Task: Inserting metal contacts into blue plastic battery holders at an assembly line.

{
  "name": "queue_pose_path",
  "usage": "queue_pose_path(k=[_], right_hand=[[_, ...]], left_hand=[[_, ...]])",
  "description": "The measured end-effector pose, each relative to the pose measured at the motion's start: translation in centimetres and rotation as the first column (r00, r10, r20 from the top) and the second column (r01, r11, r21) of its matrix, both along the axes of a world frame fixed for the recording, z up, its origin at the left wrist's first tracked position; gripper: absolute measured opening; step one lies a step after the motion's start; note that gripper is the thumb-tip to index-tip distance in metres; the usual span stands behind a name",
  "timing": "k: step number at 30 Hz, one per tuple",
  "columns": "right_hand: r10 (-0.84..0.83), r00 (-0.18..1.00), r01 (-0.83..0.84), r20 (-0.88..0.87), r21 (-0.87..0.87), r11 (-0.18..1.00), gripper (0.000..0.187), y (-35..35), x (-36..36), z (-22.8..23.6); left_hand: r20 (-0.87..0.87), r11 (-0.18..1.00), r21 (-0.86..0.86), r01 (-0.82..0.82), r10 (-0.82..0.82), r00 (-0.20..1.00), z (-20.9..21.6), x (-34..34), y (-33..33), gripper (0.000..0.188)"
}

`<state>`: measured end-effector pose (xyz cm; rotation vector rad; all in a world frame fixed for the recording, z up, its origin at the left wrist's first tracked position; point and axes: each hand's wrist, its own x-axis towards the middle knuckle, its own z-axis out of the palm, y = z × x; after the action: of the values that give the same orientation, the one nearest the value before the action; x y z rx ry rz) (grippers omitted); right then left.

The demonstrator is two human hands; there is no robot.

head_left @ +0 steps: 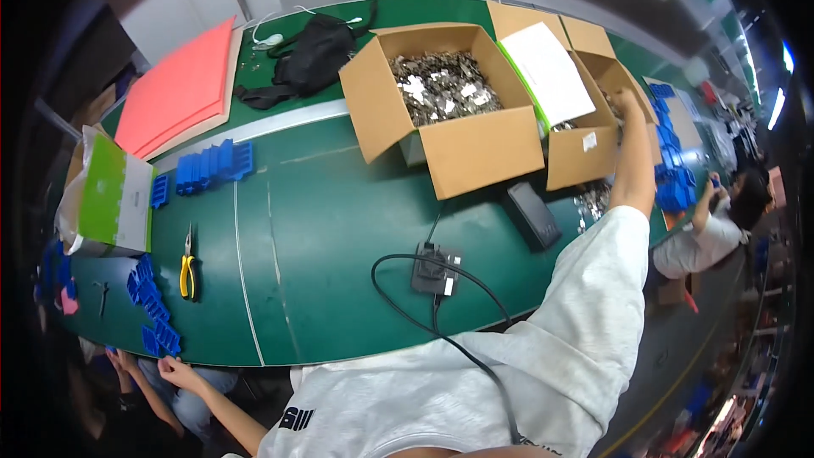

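Observation:
My right arm stretches far to the right. My right hand (pixel 625 103) is over the open cardboard box (pixel 583 155) that holds small metal pieces; its fingers are mostly hidden at the box's inner side. At the lower left, my left hand (pixel 180 372) is by the table's front edge with its fingers curled together. Just beyond it lie several blue plastic slotted trays (pixel 153 304). Whether anything small is between those fingers I cannot make out. A white sheet with a green edge (pixel 549 76) rests across the right box.
A larger cardboard box (pixel 483 157) full of metal pieces stands mid-table. Nearer are a black box (pixel 532 216), a cabled black device (pixel 436 270) and yellow-handled pliers (pixel 188 271). More blue trays (pixel 212 165), red sheets (pixel 174 89) and a black bag (pixel 309 55) lie beyond. Co-workers (pixel 712 237) sit nearby.

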<state>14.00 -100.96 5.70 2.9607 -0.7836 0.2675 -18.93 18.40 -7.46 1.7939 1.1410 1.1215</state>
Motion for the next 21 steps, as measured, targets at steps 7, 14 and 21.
queue_pose_path(k=[7,14,21], right_hand=[[-0.083,0.994,0.109,-0.077,0.450,0.886,0.038,3.1,1.7,-4.0],[0.078,0.997,-0.065,-0.018,0.375,0.925,0.032,3.9,3.0,-2.4],[-0.038,0.787,-0.223,0.616,0.341,0.913,0.038,-8.7,0.9,-2.5]], left_hand=[[-0.324,0.879,0.473,-0.053,0.230,0.918,2.1,-2.0,-6.3,0.033],[-0.379,0.844,0.536,0.029,0.210,0.902,2.2,-1.3,-5.3,0.028],[-0.438,0.895,0.434,0.104,0.109,0.892,-1.8,1.9,-5.8,0.029]])
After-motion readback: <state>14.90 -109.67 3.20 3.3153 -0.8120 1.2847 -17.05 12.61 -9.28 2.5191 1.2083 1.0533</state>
